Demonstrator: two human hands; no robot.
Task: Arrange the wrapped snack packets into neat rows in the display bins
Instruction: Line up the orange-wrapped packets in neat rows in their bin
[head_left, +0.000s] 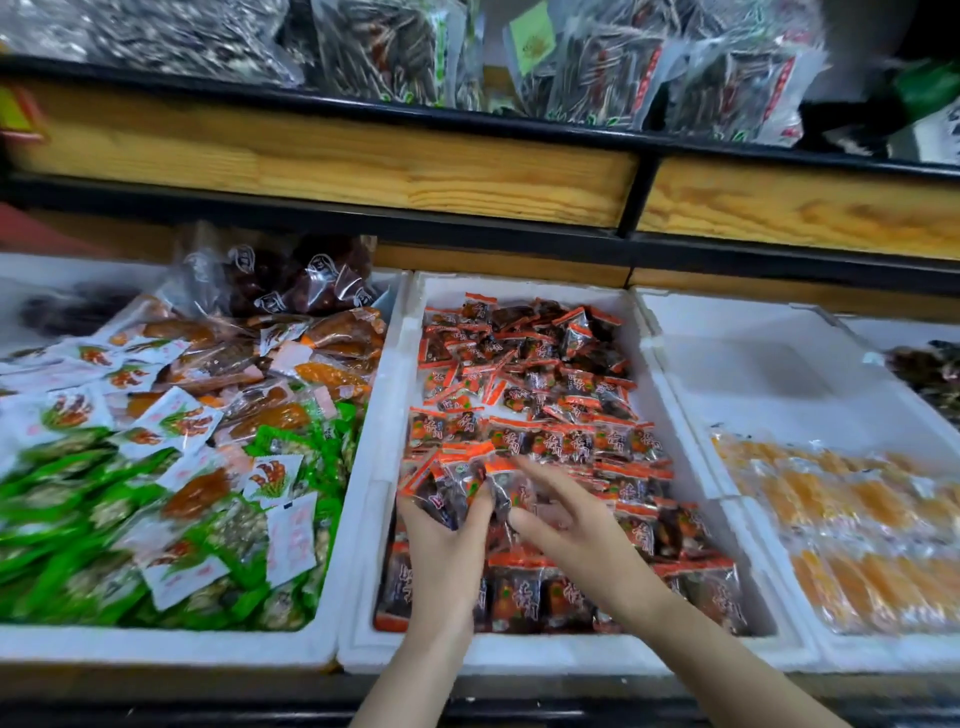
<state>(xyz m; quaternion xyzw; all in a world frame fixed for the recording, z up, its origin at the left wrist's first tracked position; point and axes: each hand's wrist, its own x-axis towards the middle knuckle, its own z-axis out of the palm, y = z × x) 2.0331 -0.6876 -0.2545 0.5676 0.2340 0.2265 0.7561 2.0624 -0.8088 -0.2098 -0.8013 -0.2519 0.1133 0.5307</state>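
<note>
A person's left hand (441, 540) grips a small bunch of red-orange snack packets (457, 486) above the middle white foam bin (363, 519). The right hand (566, 525) is just beside it, its fingers spread and fairly straight, their tips by the held bunch. In this bin the near packets stand in tidy rows (545, 592), while those at the far end lie in a loose heap (519, 353). The left bin (156, 647) holds jumbled green packets (62, 519) and white packets (176, 421). The right bin (779, 374) holds flat orange packets (857, 525) at its near end. Above runs a wooden shelf (363, 161) bearing clear bags (384, 52).
</note>
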